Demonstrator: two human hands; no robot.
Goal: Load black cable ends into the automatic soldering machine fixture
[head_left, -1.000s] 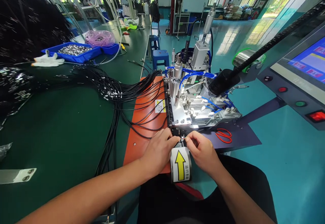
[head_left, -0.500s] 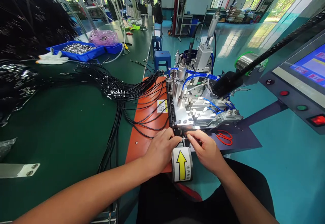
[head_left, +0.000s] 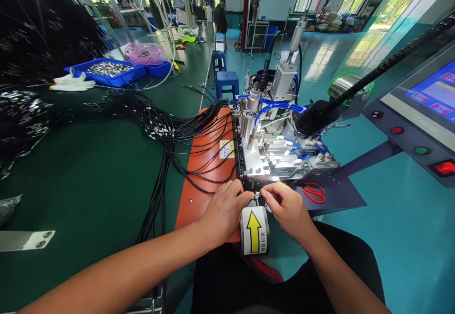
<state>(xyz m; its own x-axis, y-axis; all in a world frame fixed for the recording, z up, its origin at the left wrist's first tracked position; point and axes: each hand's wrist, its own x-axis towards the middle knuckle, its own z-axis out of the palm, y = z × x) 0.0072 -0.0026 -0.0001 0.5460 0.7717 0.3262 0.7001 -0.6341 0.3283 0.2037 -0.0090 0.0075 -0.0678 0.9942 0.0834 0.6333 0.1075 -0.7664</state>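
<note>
At the near end of a benchtop machine [head_left: 273, 155], my two hands meet fingertip to fingertip. My left hand [head_left: 227, 212] is closed, thumb and fingers pinched at a black cable [head_left: 202, 189] that runs in under it; most of the grip is hidden. A small shiny metal connector [head_left: 257, 194] shows between the fingertips. From the other side, my right hand [head_left: 287, 209] pinches it with thumb and forefinger. Just below the hands is a rounded cover with a yellow arrow label [head_left: 254, 231]. Other black cables [head_left: 209, 164] cross the orange plate [head_left: 199, 214] to the machine's edge.
Red-handled scissors [head_left: 314, 192] lie right of my right hand. A control panel [head_left: 419, 138] with buttons stands further right. On the green bench [head_left: 88, 176] are a cable bundle [head_left: 161, 131], a blue tray [head_left: 121, 78] of small metal parts and a white glove [head_left: 73, 81].
My right fingertips have shifted very slightly, and the small metal connector between the hands shows more clearly. My left hand has stayed almost still.
</note>
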